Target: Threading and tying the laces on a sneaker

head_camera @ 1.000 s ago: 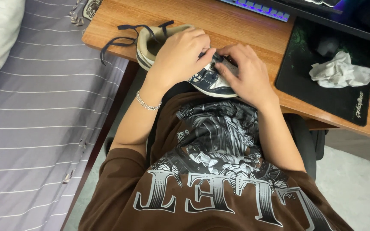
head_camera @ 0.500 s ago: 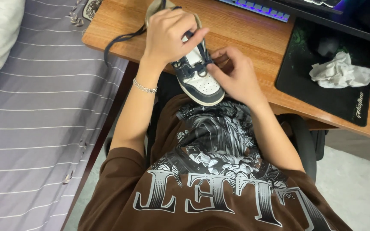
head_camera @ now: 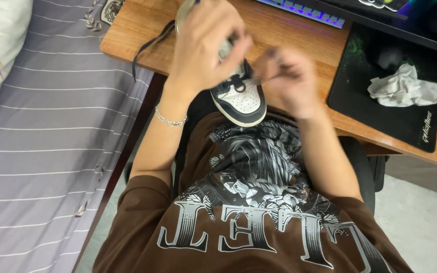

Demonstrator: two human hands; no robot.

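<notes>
Gripping sneaker (head_camera: 241, 101) from above, left hand (head_camera: 203, 43); right hand (head_camera: 287, 78) pinching black lace, blurred.

Even, soft indoor light, faint shadows, motion blur on both hands (head_camera: 203, 45), coloured keyboard (head_camera: 304, 10) glow up top.

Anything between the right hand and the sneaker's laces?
Nothing visible. The right hand is at the lace over the sneaker, though blurred. The left hand grips the shoe from above, to the side of that gap.
</notes>
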